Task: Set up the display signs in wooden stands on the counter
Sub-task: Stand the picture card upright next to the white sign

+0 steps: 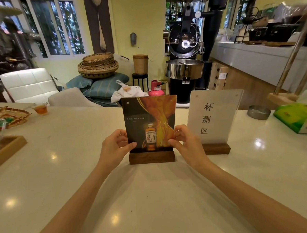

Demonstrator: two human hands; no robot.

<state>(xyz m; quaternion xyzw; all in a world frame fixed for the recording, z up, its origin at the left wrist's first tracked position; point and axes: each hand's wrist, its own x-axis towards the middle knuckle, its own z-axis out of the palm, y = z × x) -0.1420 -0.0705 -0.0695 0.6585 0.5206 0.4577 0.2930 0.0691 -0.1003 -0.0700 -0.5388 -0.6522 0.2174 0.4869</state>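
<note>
At the centre of the frame a whisky sign (150,123) stands upright in a dark wooden stand (151,157) on the white counter (153,196). The left hand (113,145) grips the sign's left edge low down, thumb across the front face and fingers curled behind. The right hand (187,141) mirrors it on the right edge, thumb tip on the front, fingers bent behind the panel. Both hands are partly closed, pinching the sign just above the stand.

Just right of centre a second sign (214,116), pale with three dark characters, sits in its own stand (216,148), leaning slightly right. The two stands are near each other but apart.

At the right edge lie a green box (296,117) and, behind it, a round metal dish (258,112). At the left edge are a wooden tray (7,150), a woven tray (8,116) and a glass of tea (41,109). A black roaster (184,48) stands beyond the counter, upper centre
</note>
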